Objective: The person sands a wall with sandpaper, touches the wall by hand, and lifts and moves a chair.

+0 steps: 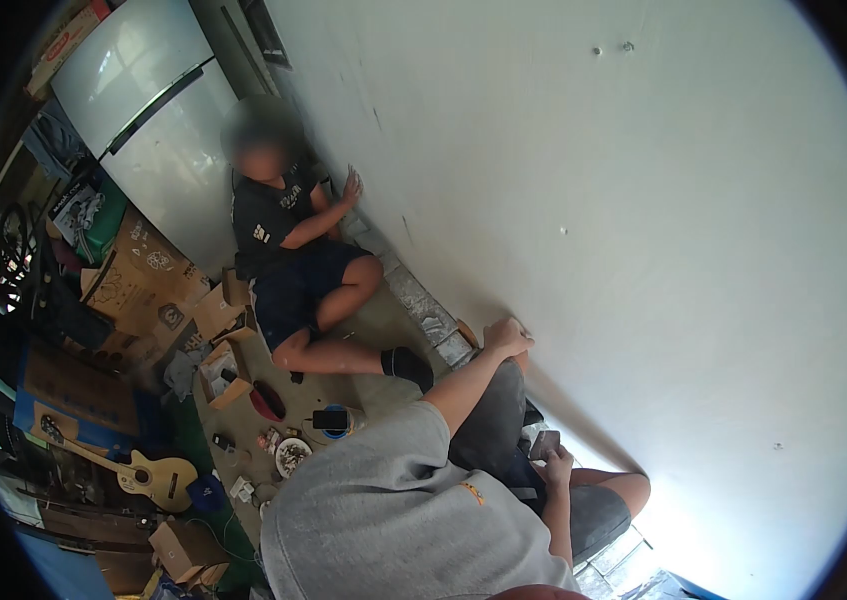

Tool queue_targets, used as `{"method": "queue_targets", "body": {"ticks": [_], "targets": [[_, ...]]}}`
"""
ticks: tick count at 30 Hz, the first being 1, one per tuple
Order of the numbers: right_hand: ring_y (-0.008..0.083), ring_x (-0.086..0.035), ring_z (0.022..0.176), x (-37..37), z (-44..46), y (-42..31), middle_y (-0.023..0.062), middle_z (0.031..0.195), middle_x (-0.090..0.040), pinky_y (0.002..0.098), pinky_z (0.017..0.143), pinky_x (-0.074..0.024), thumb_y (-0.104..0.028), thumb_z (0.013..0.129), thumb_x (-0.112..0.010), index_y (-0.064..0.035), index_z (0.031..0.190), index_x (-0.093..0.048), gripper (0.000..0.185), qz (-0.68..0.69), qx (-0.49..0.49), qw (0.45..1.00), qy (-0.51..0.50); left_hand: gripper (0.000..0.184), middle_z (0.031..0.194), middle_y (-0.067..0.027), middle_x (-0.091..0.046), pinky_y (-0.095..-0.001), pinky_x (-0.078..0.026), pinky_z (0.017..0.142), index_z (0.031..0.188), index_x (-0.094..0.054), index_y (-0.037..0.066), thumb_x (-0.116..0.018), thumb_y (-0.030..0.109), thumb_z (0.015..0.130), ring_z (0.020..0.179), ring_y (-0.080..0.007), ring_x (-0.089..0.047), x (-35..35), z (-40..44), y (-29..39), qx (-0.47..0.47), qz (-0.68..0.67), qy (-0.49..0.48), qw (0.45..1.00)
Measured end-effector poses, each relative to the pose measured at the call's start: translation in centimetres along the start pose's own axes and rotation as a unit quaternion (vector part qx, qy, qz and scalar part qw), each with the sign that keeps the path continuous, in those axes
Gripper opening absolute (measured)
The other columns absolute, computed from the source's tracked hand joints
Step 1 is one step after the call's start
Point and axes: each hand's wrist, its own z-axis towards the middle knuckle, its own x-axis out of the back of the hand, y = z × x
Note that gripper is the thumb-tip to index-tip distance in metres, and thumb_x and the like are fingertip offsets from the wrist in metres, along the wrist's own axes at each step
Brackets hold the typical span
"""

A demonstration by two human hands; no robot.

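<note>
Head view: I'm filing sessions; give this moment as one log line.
left hand: by knee; right hand: holding flat piece; co-worker: seated, hand by wall

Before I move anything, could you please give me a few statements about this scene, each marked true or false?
1. The right hand holds a small block-like item. True.
2. The other person is standing up. False: that person is sitting low, legs bent.
3. The left hand is at the left knee. True.
4. The guitar leans on the white wall. False: it is at the picture's left, well away from that wall.
5. A silver fridge stands behind the other person. True.
</note>
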Motion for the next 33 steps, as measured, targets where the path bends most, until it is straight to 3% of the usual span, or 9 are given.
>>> {"method": "queue_targets", "body": {"ticks": [6, 8, 11, 13, 17, 19, 23, 31, 33], "targets": [[0.0235, -0.062, 0.08, -0.4, -1.0, -1.7, 0.0138, 0.092, -0.061, 0.0347, 0.06, -0.0553, -0.001, 0.083, -0.048, 0.0092, 0.107, -0.055, 0.028, 0.047, -0.04, 0.998, 0.001, 0.033, 0.09, -0.0082, -0.069, -0.0364, -0.048, 0.081, 0.087, -0.072, 0.013, -0.065, 0.037, 0.066, 0.089, -0.0262, -0.064, 0.4, -0.6, 0.6, -0.022, 0.042, 0.016, 0.999], [0.0255, -0.062, 0.08, -0.3, -1.3, -2.1, 0.0149, 0.092, -0.06, 0.0364, 0.058, -0.0559, -0.003, 0.082, -0.049, 0.009, 0.107, -0.055, 0.029, -0.064, 0.017, 0.998, -0.003, 0.024, 0.094, -0.0074, -0.068, -0.0426, -0.043, 0.084, 0.084, -0.073, 0.019, -0.065, 0.032, 0.064, 0.093, -0.0252, -0.063, 0.5, -0.7, 0.9, 0.006, 0.011, -0.022, 1.0], [0.026, -0.063, 0.078, -1.2, -1.5, -2.8, 0.015, 0.092, -0.061, 0.0361, 0.056, -0.0555, -0.004, 0.08, -0.051, 0.0076, 0.102, -0.057, 0.026, 0.027, 0.009, 1.0, -0.009, 0.024, 0.093, -0.0072, -0.068, -0.0411, -0.043, 0.085, 0.084, -0.073, 0.019, -0.066, 0.031, 0.064, 0.093, -0.026, -0.063, 0.5, -0.6, 0.6, -0.029, 0.01, 0.03, 0.999], [0.0242, -0.063, 0.079, -1.0, -0.9, -1.9, 0.0156, 0.092, -0.062, 0.0365, 0.063, -0.0556, -0.001, 0.079, -0.048, 0.0099, 0.105, -0.057, 0.03, -0.013, 0.019, 1.0, -0.01, 0.024, 0.093, -0.007, -0.068, -0.0409, -0.043, 0.086, 0.084, -0.073, 0.019, -0.067, 0.031, 0.064, 0.093, -0.0262, -0.063, 0.7, -0.6, 0.4, -0.033, 0.016, 0.041, 0.998], [0.014, -0.058, 0.063, -0.7, -0.4, -1.6, 0.0079, 0.078, -0.065, 0.0266, 0.056, -0.0445, -0.003, 0.078, -0.051, 0.0063, 0.095, -0.064, 0.023, -0.099, 0.047, 0.994, 0.023, 0.023, 0.091, -0.0065, -0.069, -0.0428, -0.043, 0.086, 0.082, -0.073, 0.018, -0.067, 0.033, 0.065, 0.093, -0.0262, -0.063, -0.2, -0.4, 0.0, -0.018, 0.001, 0.01, 1.0], [0.0159, -0.061, 0.069, -1.9, -3.0, -4.7, 0.0093, 0.081, -0.065, 0.0268, 0.061, -0.047, -0.002, 0.08, -0.049, 0.0067, 0.099, -0.063, 0.025, -0.021, -0.016, 0.999, 0.031, 0.023, 0.091, -0.0065, -0.069, -0.0435, -0.042, 0.086, 0.081, -0.073, 0.018, -0.067, 0.034, 0.065, 0.093, -0.0261, -0.063, 0.0, -0.4, 0.0, -0.013, 0.008, -0.005, 1.0], [0.0185, -0.064, 0.078, -1.6, -2.5, -3.8, 0.0118, 0.087, -0.066, 0.0296, 0.071, -0.0495, -0.001, 0.081, -0.046, 0.007, 0.103, -0.061, 0.028, -0.019, -0.02, 0.999, 0.02, 0.021, 0.09, -0.0073, -0.068, -0.0418, -0.044, 0.083, 0.079, -0.073, 0.018, -0.065, 0.034, 0.068, 0.091, -0.0271, -0.063, 0.0, -0.2, 0.2, -0.017, 0.013, 0.006, 1.0], [0.0221, -0.063, 0.078, -0.8, -1.4, -2.2, 0.0147, 0.088, -0.063, 0.0309, 0.067, -0.0497, 0.001, 0.078, -0.045, 0.01, 0.102, -0.058, 0.028, -0.082, 0.006, 0.997, -0.003, 0.032, 0.092, -0.0105, -0.067, -0.04, -0.047, 0.082, 0.088, -0.07, 0.012, -0.056, 0.036, 0.073, 0.092, -0.0299, -0.062, -0.1, 0.0, 0.1, -0.016, 0.036, 0.04, 0.998], [0.0218, -0.063, 0.077, -0.3, -0.1, -0.3, 0.0142, 0.087, -0.064, 0.0311, 0.068, -0.0494, -0.001, 0.078, -0.046, 0.0094, 0.102, -0.059, 0.029, -0.012, -0.021, 1.0, 0.004, 0.035, 0.096, -0.0127, -0.066, -0.0417, -0.046, 0.084, 0.09, -0.069, 0.01, -0.052, 0.038, 0.077, 0.095, -0.0311, -0.061, 0.4, -0.2, 0.5, 0.001, 0.022, 0.019, 1.0]]}}
